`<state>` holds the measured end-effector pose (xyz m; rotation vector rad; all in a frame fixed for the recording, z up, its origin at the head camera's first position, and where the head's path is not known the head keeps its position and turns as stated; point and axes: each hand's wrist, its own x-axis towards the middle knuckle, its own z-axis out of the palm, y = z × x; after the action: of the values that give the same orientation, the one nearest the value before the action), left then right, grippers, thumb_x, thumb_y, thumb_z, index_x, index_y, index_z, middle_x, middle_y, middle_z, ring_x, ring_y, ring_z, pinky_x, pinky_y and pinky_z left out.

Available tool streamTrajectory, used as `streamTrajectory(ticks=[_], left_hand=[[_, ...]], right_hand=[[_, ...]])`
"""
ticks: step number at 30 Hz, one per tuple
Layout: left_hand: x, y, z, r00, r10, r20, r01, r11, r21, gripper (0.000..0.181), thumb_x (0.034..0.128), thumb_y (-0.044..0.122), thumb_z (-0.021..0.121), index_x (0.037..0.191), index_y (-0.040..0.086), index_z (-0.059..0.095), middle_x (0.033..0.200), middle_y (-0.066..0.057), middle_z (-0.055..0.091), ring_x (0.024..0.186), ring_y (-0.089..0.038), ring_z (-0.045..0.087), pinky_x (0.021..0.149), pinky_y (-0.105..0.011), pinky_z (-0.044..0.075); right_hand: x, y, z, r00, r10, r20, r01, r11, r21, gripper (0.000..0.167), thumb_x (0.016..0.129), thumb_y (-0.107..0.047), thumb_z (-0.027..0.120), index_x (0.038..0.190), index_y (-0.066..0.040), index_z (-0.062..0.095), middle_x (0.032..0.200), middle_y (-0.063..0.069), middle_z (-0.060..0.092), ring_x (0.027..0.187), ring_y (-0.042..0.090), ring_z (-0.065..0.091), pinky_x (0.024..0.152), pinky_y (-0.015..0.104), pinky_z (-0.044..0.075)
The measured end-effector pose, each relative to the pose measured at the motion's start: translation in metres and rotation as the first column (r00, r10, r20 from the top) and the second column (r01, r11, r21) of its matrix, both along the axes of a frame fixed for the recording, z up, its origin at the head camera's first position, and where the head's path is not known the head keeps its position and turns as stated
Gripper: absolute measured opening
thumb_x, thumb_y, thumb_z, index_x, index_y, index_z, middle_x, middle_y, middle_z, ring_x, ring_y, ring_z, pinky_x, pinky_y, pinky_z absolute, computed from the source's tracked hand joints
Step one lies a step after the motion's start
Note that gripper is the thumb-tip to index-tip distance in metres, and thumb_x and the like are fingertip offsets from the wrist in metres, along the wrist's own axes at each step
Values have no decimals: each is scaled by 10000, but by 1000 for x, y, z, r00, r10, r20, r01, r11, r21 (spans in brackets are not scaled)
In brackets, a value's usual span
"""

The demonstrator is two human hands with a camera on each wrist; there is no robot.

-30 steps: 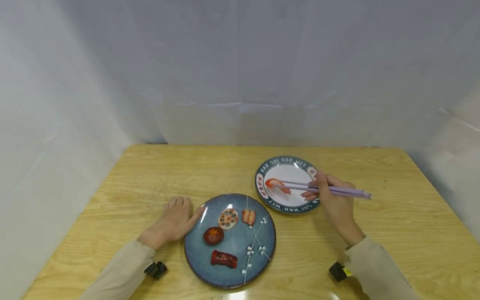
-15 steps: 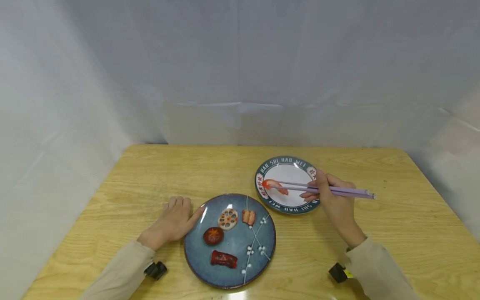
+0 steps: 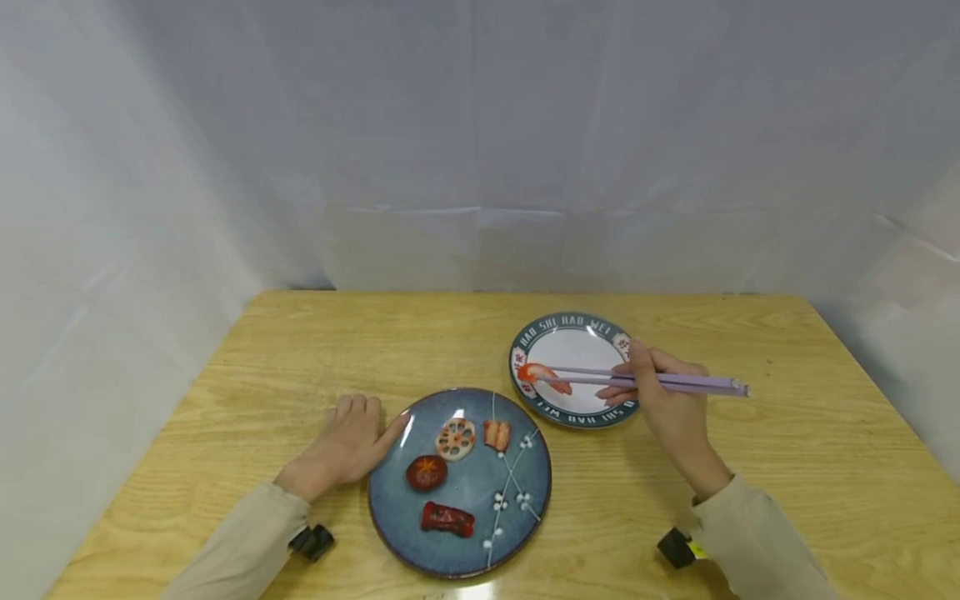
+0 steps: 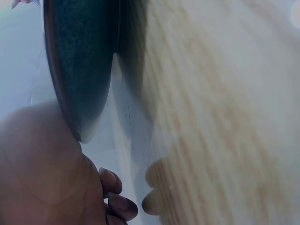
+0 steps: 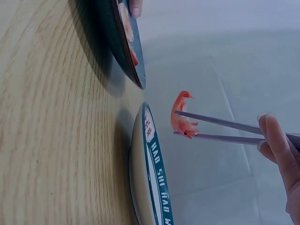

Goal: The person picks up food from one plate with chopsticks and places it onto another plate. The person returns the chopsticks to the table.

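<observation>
My right hand (image 3: 670,408) holds a pair of lilac chopsticks (image 3: 697,384). Their tips pinch an orange-and-white shrimp (image 3: 546,377), which in the right wrist view hangs above the rim of a smaller plate (image 3: 577,348). That plate has a white centre and a dark green lettered border. My left hand (image 3: 341,442) lies flat at the left of a larger blue plate (image 3: 465,492), its thumb on the rim. On the blue plate lie a lotus root slice (image 3: 456,439), a scored brown mushroom cap (image 3: 427,472), a dark red glazed piece (image 3: 447,518) and a small browned piece (image 3: 497,435).
Both plates stand on a wooden table (image 3: 322,333), the smaller one behind and to the right of the larger. White sheeting (image 3: 480,167) hangs behind the table and along its sides. Black wrist cameras (image 3: 311,542) sit below both sleeves.
The shrimp, pinched in the chopsticks, has shifted slightly left, from the white centre to over the smaller plate's left border. My left hand and the blue plate stay put.
</observation>
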<state>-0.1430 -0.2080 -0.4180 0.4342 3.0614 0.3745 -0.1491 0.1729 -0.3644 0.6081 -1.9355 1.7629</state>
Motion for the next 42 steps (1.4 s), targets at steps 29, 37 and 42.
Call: streamTrajectory(ticks=[29, 37, 42], left_hand=[[-1, 0, -2, 1000, 10, -9, -10, 1000, -1, 466, 1021, 428, 400, 804, 17, 435, 871, -173, 449, 906, -359, 436, 766, -469, 345], [-2, 1, -4, 1000, 18, 2, -18, 1000, -3, 464, 1023, 426, 395, 817, 13, 440, 878, -176, 448, 903, -359, 433, 762, -471, 345], [-2, 1, -5, 1000, 17, 2, -17, 1000, 2, 469, 1022, 435, 393, 812, 18, 434, 877, -174, 446, 903, -358, 435, 765, -474, 342]], right_hand=[[12, -8, 10, 996, 59, 70, -60, 998, 7, 359, 1023, -42, 432, 818, 136, 666, 673, 294, 634, 540, 213, 680, 451, 340, 508], [13, -11, 11, 997, 49, 68, -49, 999, 4, 356, 1022, -33, 429, 820, 128, 673, 658, 277, 636, 530, 199, 676, 450, 325, 506], [15, -11, 11, 995, 40, 87, -41, 999, 15, 365, 1025, -47, 431, 810, 121, 674, 641, 233, 650, 521, 199, 672, 448, 322, 505]])
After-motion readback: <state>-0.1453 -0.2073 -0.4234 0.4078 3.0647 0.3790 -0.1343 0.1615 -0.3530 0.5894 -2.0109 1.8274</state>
